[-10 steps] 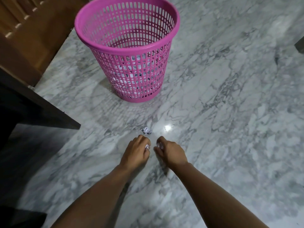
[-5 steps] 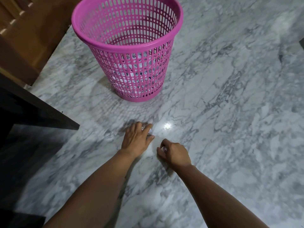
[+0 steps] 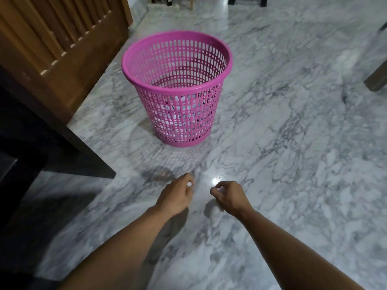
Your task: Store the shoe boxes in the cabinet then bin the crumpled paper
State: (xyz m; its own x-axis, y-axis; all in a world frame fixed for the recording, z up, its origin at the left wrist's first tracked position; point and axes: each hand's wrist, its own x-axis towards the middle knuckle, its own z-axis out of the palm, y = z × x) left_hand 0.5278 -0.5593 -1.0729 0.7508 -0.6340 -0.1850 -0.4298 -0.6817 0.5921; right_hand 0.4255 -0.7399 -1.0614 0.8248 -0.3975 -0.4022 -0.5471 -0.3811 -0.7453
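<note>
The floor (image 3: 293, 143) is polished white marble with grey veining, and a bright ceiling light glints off it just ahead of the hands. A pink mesh bin (image 3: 178, 88) stands upright on it, white crumpled paper (image 3: 184, 114) visible through its lower lattice. A slatted wooden cabinet (image 3: 52, 45) and dark furniture (image 3: 31, 143) line the left side. The left hand (image 3: 176, 195) and right hand (image 3: 229, 195) hover low, fingers curled around small white paper scraps.
</note>
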